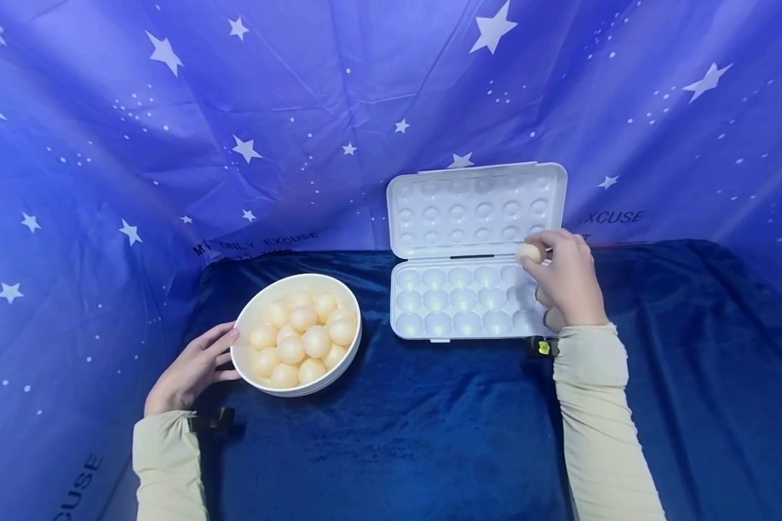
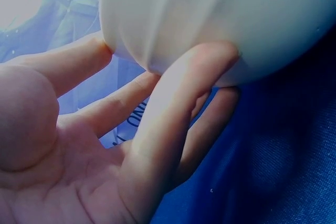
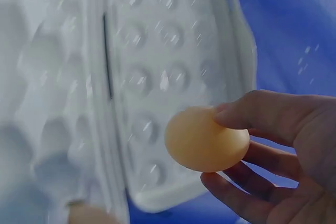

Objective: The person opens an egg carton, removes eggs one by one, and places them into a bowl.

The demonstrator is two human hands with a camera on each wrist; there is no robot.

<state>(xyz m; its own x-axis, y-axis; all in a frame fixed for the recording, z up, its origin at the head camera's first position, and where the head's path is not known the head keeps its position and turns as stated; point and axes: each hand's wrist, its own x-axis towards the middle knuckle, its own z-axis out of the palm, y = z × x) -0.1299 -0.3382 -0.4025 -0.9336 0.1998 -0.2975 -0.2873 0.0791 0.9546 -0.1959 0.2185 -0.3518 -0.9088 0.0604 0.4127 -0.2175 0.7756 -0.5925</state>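
Note:
My right hand point(image 1: 568, 278) pinches an egg point(image 3: 205, 139) between thumb and fingertips. It is over the right back part of an open plastic egg box point(image 1: 439, 336), close to the hinge. Partly hidden below that hand, eggs point(image 1: 553, 319) sit in the box's right-hand column. The cups to their left show bare. On the left, a white bowl point(image 1: 355, 346) holds a heap of pale eggs point(image 1: 291, 349). My left hand point(image 1: 192, 367) touches the bowl's outer left side with extended fingers point(image 2: 163, 108), one fingertip right at the rim.
The lid point(image 1: 444, 215) of the egg box stands raised at the back. Dark blue cloth point(image 1: 391, 434) covers the table. Behind it hangs a blue curtain point(image 1: 339, 94) with white stars. A dark band point(image 1: 215, 420) is on the left wrist.

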